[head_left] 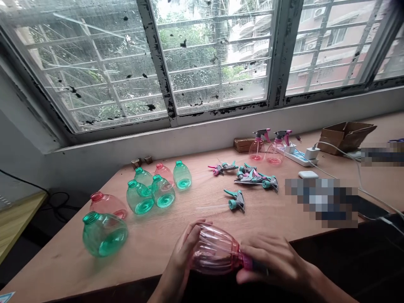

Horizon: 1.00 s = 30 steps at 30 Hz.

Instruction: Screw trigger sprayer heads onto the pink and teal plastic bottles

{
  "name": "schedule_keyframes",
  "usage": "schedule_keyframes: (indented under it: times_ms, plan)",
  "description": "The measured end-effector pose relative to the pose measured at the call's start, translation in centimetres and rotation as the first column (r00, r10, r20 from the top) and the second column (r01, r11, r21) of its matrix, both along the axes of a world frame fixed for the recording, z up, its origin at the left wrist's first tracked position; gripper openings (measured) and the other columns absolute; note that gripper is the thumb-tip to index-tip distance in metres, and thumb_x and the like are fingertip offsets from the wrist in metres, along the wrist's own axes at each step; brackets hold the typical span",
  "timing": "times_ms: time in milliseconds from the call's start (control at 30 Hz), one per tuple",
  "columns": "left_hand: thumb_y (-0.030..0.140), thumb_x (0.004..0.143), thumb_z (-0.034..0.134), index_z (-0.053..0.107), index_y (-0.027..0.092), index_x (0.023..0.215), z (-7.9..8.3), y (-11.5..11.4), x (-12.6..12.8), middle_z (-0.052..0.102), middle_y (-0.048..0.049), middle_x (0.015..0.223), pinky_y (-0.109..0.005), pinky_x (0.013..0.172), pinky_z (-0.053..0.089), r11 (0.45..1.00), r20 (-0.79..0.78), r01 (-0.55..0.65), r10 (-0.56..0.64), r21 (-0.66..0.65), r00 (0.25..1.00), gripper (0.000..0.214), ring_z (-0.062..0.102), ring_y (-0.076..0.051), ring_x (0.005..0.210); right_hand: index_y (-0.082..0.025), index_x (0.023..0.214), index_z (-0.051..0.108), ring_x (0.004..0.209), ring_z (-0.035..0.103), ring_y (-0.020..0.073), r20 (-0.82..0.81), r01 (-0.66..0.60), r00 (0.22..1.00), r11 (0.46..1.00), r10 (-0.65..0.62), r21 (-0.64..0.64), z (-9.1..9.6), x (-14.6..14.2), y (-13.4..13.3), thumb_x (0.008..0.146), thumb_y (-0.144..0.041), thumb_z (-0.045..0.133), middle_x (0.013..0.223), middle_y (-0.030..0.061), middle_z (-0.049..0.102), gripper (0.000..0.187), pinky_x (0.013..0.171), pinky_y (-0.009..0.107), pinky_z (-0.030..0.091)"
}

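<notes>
A clear pink spray bottle (214,248) lies tilted sideways at the table's front edge, between my hands. My left hand (186,248) is wrapped round its base end. My right hand (274,256) closes over the trigger sprayer at the neck; a pink collar (247,260) shows under the fingers, and most of the sprayer head is hidden. Just beyond my hands a loose grey and green trigger sprayer (237,202) rests on the table, its thin tube pointing left. More loose sprayers (257,179) are heaped behind it, with a pink and grey one (222,168) beside them.
Several open green bottles (105,235) and two pink ones (107,204) stand on the table's left. Two pink bottles with sprayers (257,151) stand by the wall, near a power strip (299,158), a cardboard box (345,136) and a white case (308,175). Cables cross the right side.
</notes>
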<state>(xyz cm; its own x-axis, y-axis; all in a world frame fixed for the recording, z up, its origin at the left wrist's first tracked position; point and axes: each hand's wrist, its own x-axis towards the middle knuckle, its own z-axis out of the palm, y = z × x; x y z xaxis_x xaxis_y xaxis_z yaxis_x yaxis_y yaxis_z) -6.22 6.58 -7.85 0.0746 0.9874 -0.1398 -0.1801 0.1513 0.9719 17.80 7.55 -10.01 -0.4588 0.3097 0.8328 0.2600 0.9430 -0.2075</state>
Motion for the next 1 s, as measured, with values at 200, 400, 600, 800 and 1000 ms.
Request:
schedule_keyframes:
  times_ms: [200, 400, 600, 800, 1000]
  plan:
    - [0.053, 0.083, 0.067, 0.060, 0.022, 0.119, 4.2, 0.5, 1.6, 0.065, -0.0078, 0.120, -0.033, 0.082, 0.052, 0.843, -0.094, -0.207, 0.290, 0.496, 0.953, 0.048, 0.065, -0.024, 0.096, -0.020, 0.092, 0.059, 0.052, 0.074, 0.0198, -0.421, -0.295, 0.904, 0.614, -0.067, -0.732, 3.0, -1.9, 1.8, 0.081, -0.042, 0.079, 0.068, 0.0000, 0.073, 0.032, 0.044, 0.025, 0.061]
    - [0.049, 0.083, 0.069, 0.060, 0.019, 0.120, 7.7, 2.8, 1.2, 0.066, -0.0087, 0.114, -0.033, 0.081, 0.054, 0.547, -0.071, -0.227, 0.469, 0.805, 0.880, 0.049, 0.065, -0.022, 0.093, -0.019, 0.087, 0.057, 0.048, 0.073, 0.0191, -0.547, -0.548, 0.831, 0.317, 0.101, -0.774, 8.3, -2.6, 5.6, 0.084, -0.043, 0.075, 0.066, -0.0009, 0.072, 0.031, 0.026, 0.015, 0.047]
    - [0.049, 0.078, 0.073, 0.056, 0.021, 0.125, 7.8, 3.6, 1.0, 0.058, -0.0104, 0.120, -0.044, 0.087, 0.057, 0.341, 0.035, -0.194, 0.420, 0.920, 0.907, 0.057, 0.059, -0.032, 0.115, -0.019, 0.096, 0.059, 0.052, 0.075, 0.0203, -0.474, -0.507, 0.862, 0.286, 0.180, -0.813, 10.8, -1.7, 6.7, 0.085, -0.041, 0.075, 0.070, 0.0019, 0.076, 0.030, 0.032, 0.018, 0.053]
    - [0.053, 0.095, 0.047, 0.056, 0.024, 0.123, 7.0, 5.9, 0.3, 0.058, -0.0101, 0.130, -0.046, 0.095, 0.052, 0.309, 0.061, -0.291, 0.583, 0.906, 0.810, 0.041, 0.055, -0.030, 0.123, -0.017, 0.101, 0.062, 0.077, 0.078, 0.0229, -0.519, -0.531, 0.839, 0.457, 0.164, -0.714, 12.3, -1.1, 7.1, 0.088, -0.034, 0.073, 0.086, 0.0061, 0.077, 0.024, 0.069, 0.036, 0.066]
    - [0.053, 0.091, 0.058, 0.043, 0.025, 0.139, 7.6, 7.6, -3.3, 0.038, -0.0127, 0.153, -0.049, 0.111, 0.039, 0.421, -0.237, -0.122, 0.701, 0.899, 0.673, 0.058, 0.037, -0.030, 0.141, -0.018, 0.108, 0.068, 0.072, 0.074, 0.0236, -0.206, 0.173, 0.932, 0.867, -0.297, -0.467, 15.2, 4.4, 11.2, 0.091, -0.035, 0.066, 0.091, 0.0087, 0.077, 0.024, 0.067, 0.039, 0.061]
